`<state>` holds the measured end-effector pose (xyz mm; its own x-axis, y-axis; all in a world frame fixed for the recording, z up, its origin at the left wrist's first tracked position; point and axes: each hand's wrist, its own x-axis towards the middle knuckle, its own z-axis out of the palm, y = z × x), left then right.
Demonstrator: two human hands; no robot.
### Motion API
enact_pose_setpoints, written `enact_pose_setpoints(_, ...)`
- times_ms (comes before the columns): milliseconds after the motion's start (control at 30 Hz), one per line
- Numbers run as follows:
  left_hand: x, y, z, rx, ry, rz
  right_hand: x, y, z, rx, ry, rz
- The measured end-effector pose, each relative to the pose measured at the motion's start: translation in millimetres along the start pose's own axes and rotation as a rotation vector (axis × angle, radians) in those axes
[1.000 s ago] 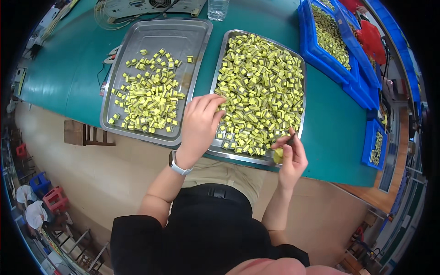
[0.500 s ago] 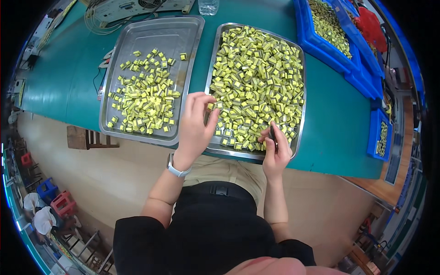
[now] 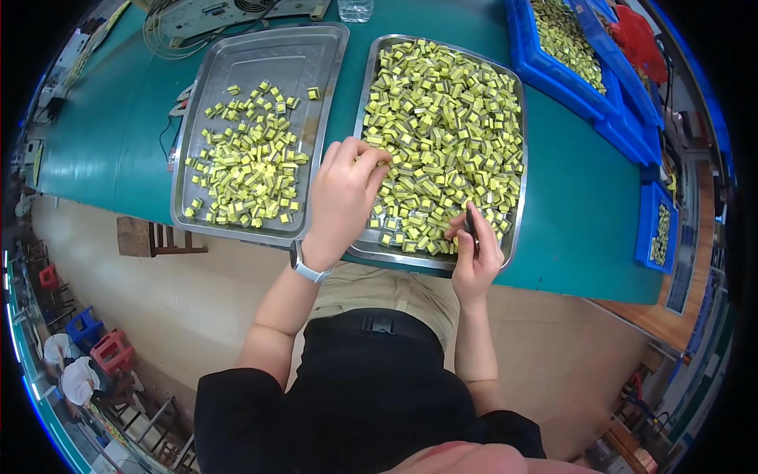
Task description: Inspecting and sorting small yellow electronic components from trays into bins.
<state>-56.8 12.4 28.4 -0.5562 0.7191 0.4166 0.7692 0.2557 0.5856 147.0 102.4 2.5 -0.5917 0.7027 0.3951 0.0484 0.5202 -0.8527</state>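
We note the left hand [image 3: 343, 197] curled, fingertips in the yellow parts [image 3: 442, 126] filling the right tray [image 3: 517, 229] at the table's near edge. The right hand [image 3: 472, 251] grips a dark tool [image 3: 471, 225] over that tray's near rim.

Your desk [image 3: 118, 118] is teal green. Both trays [image 3: 268, 55] are bare silver steel, filled with yellow-and-grey small blocks [image 3: 442, 118]. The bins [image 3: 553, 75] at the desk's right edge are bright blue. Your wristband [image 3: 304, 268] is pale grey.
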Motion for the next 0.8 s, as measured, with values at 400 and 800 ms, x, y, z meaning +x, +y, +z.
enact_pose_setpoints(400, 0, -5, -5, -0.204, 0.028, -0.137, -2, 6, -1, 0.048, 0.033, 0.042)
enact_pose_setpoints(800, 16, 4, 3, -0.028, -0.083, 0.054, -2, 6, -4, 0.153, 0.022, 0.114)
